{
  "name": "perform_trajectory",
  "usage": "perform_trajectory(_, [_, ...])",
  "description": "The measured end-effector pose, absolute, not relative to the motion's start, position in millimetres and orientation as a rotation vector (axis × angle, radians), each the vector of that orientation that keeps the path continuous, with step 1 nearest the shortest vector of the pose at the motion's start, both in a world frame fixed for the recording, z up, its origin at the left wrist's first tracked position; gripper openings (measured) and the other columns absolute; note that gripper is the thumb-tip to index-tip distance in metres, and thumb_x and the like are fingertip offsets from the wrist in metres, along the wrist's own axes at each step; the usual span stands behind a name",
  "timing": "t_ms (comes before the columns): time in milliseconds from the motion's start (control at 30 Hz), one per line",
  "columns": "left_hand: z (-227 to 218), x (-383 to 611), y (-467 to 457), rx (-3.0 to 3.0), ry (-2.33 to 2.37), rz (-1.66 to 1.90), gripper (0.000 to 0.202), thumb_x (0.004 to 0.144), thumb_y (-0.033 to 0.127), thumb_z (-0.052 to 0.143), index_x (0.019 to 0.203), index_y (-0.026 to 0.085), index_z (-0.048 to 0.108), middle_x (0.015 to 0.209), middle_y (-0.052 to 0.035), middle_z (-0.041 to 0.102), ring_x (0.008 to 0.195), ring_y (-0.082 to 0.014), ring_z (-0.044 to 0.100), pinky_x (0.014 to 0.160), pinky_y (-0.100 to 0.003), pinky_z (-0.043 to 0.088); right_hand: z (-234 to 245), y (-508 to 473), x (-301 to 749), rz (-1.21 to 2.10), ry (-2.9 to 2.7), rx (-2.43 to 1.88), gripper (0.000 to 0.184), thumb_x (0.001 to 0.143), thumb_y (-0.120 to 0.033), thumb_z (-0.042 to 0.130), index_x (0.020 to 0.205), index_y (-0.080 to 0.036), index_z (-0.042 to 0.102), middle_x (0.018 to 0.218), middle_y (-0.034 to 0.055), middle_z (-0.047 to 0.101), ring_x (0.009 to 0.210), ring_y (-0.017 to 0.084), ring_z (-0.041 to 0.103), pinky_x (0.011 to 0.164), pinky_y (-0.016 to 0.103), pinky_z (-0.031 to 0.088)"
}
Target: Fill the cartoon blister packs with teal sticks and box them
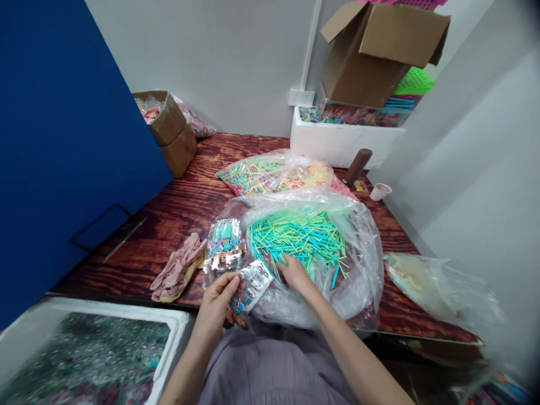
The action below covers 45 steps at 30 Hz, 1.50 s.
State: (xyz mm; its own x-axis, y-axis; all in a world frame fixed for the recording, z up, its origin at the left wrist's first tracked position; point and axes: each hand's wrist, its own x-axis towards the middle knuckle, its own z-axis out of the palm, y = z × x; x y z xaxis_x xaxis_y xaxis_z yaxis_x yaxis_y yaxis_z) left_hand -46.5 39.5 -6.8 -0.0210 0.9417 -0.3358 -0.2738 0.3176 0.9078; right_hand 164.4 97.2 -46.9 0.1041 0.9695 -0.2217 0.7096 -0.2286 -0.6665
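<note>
Left hand [219, 298] had its grip clamped on a silver pouch [258, 281], thumb and fingers pinching one side, at the front of the tabletop [169, 219]. Right hand [295, 274] was down at the near side of the green and blue sticks [297, 236], fingers bent; can't tell if that grip had closed on any. Sticks lay loose inside a spread clear bag [367, 247], held pouch just beside them, on the left.

Progress, my read: partway. Another printed pouch [225, 239] lay flat left of the pile with sticks apparently showing in it, so at least one looked done. Couldn't see whether the held one had any in. Plenty of loose sticks left, so the bulk looked outstanding.

Room: front edge ran right below the hands, held pouch overhanging or close to it. Crumpled cloth [179, 267] sat left of the pouches, foam box [179, 320] below the edge there. Knotted bag [270, 171] blocked the back, touching the spread bag. Best space was the bare wood behind the cloth, toward the blue panel [63, 140]. Right side: narrow strip, then another plastic bag [426, 281].
</note>
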Motion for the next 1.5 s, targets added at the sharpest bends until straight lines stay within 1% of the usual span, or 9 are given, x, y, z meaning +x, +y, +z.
perform_trajectory(133, [-7, -46, 39, 0.748, 1.167, 1.128, 0.033, 0.068, 0.043, 0.08, 0.087, 0.018, 0.072, 0.07, 0.0011, 0.069, 0.061, -0.0123, 0.061, 0.057, -0.02, 0.047, -49, 100, 176, 0.936, -1.624, -2.006, 0.014, 0.087, -0.021, 0.053, 0.075, -0.017, 0.059, 0.074, 0.0017, 0.066, 0.068, 0.016, 0.057, 0.06, 0.023, 0.034])
perform_trajectory(300, [-3, -38, 36, 0.765, 1.186, 1.101, 0.033, 0.068, 0.044, 0.078, 0.088, 0.018, 0.072, 0.068, 0.0008, 0.069, 0.055, -0.0127, 0.06, 0.051, -0.022, 0.047, -45, 96, 178, 0.895, -1.674, -2.011, 0.011, 0.086, -0.02, 0.054, 0.078, -0.016, 0.061, 0.079, 0.0027, 0.068, 0.071, 0.016, 0.058, 0.061, 0.022, 0.035])
perform_trajectory(467, [-8, -39, 36, 0.755, 1.176, 1.129, 0.034, 0.065, 0.043, 0.081, 0.085, 0.017, 0.072, 0.069, 0.0006, 0.07, 0.059, -0.012, 0.061, 0.055, -0.02, 0.048, -39, 87, 173, 0.789, -1.801, -2.075, 0.01, 0.086, -0.017, 0.056, 0.086, -0.015, 0.066, 0.087, 0.0092, 0.072, 0.082, 0.021, 0.064, 0.068, 0.026, 0.038])
perform_trajectory(700, [0, -31, 34, 0.744, 1.169, 1.076, 0.036, 0.067, 0.044, 0.08, 0.088, 0.017, 0.071, 0.07, 0.001, 0.069, 0.054, -0.0108, 0.058, 0.05, -0.019, 0.045, -28, 83, 145, 0.622, -1.958, -2.201, 0.034, 0.09, -0.001, 0.037, 0.108, -0.008, 0.065, 0.107, 0.0217, 0.069, 0.095, 0.027, 0.068, 0.074, 0.03, 0.042])
perform_trajectory(833, [-2, -34, 35, 0.731, 1.183, 1.1, 0.037, 0.064, 0.045, 0.082, 0.086, 0.017, 0.072, 0.069, 0.0006, 0.069, 0.058, -0.0116, 0.06, 0.052, -0.019, 0.045, -24, 86, 147, 0.614, -2.029, -2.201, 0.028, 0.089, -0.004, 0.044, 0.105, -0.01, 0.066, 0.104, 0.0188, 0.072, 0.095, 0.027, 0.07, 0.072, 0.029, 0.043])
perform_trajectory(1033, [-3, -38, 34, 0.734, 1.184, 1.102, 0.038, 0.063, 0.046, 0.082, 0.085, 0.017, 0.072, 0.069, 0.0001, 0.069, 0.059, -0.0127, 0.06, 0.054, -0.02, 0.047, -22, 95, 148, 0.571, -1.987, -2.19, 0.02, 0.094, -0.024, 0.049, 0.101, -0.015, 0.066, 0.103, 0.014, 0.072, 0.098, 0.026, 0.068, 0.075, 0.029, 0.044])
perform_trajectory(1167, [1, -38, 32, 0.75, 1.175, 1.096, 0.036, 0.067, 0.046, 0.08, 0.086, 0.017, 0.072, 0.07, 0.0002, 0.068, 0.059, -0.0122, 0.059, 0.055, -0.02, 0.047, -25, 105, 129, 0.518, -1.893, -2.18, 0.024, 0.097, -0.018, 0.042, 0.11, -0.013, 0.061, 0.112, 0.0173, 0.067, 0.099, 0.025, 0.067, 0.079, 0.03, 0.044])
perform_trajectory(1367, [-3, -48, 33, 0.735, 1.182, 1.131, 0.036, 0.067, 0.045, 0.081, 0.087, 0.016, 0.071, 0.071, -0.0003, 0.07, 0.063, -0.0128, 0.06, 0.059, -0.02, 0.046, -32, 111, 127, 0.658, -1.725, -2.119, 0.014, 0.092, -0.019, 0.051, 0.098, -0.014, 0.062, 0.107, 0.0178, 0.067, 0.1, 0.027, 0.065, 0.079, 0.031, 0.042])
perform_trajectory(1500, [-8, -51, 33, 0.724, 1.206, 1.14, 0.037, 0.065, 0.045, 0.082, 0.088, 0.017, 0.072, 0.073, -0.0008, 0.071, 0.066, -0.0142, 0.062, 0.061, -0.021, 0.046, -35, 109, 143, 0.874, -1.512, -2.038, 0.004, 0.084, -0.02, 0.056, 0.082, -0.018, 0.058, 0.091, 0.0106, 0.069, 0.09, 0.023, 0.064, 0.069, 0.027, 0.041])
